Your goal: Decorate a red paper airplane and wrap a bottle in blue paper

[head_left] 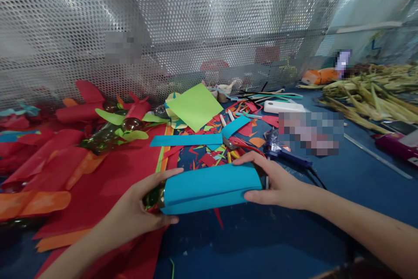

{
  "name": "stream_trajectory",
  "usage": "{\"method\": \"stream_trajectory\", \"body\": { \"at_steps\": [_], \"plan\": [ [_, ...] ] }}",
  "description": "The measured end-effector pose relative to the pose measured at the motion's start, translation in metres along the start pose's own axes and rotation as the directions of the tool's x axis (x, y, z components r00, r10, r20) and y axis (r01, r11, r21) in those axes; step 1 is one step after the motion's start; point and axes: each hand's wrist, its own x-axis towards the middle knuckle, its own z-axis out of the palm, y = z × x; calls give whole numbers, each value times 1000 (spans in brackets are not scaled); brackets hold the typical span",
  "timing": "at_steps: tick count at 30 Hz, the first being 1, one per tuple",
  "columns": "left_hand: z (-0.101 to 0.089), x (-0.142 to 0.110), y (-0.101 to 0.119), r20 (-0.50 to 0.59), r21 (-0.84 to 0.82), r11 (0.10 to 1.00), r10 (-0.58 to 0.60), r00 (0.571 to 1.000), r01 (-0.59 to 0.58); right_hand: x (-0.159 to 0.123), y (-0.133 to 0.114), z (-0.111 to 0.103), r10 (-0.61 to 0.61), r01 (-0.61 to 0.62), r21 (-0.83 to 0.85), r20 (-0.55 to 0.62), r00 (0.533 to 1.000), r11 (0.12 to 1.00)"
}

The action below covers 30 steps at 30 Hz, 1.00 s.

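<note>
A plastic bottle (153, 197) lies on its side across my front, with a sheet of blue paper (212, 187) wrapped around its middle. One long edge of the paper overlaps along the lower side in a visible seam. At the bottle's left end, my left hand (137, 207) is curled around it, thumb below and fingers above. My right hand (277, 181) grips the right end, its fingertips pressing on the paper. Just beyond lie blue paper strips (187, 140) and scissors with yellow and red handles (230, 156), partly covered.
Paper-wrapped bottles (83, 111) and red sheets (130, 174) crowd the left. A green square (196, 107) lies among scraps in the middle. A blue glue gun (287, 155), a white device (283, 107) and dried husks (375, 96) are on the right. Perforated metal (212, 13) stands behind.
</note>
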Motion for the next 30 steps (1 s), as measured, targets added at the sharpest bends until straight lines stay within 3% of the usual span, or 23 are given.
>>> {"method": "stream_trajectory", "body": {
  "at_steps": [3,7,15,20,25,30],
  "plan": [
    [0,-1,0,-16,25,999,-24,1000,24,-1,0,0,-13,13,-23,-13,1000,1000],
    [-3,0,4,61,1,1000,-24,998,24,-1,3,0,19,-19,-26,14,1000,999],
    [-2,1,28,81,-90,995,-34,996,41,-5,9,0,-15,14,-59,-8,1000,998],
    [-2,1,34,24,-66,998,-4,1000,5,-7,7,0,-39,39,-69,1,999,997],
    [3,0,25,-42,-47,998,37,998,-39,-5,3,-1,-59,62,-68,41,997,996],
    [10,-3,21,-183,-95,994,-71,980,54,0,-3,-2,-70,71,-37,46,997,997]
  ]
}}
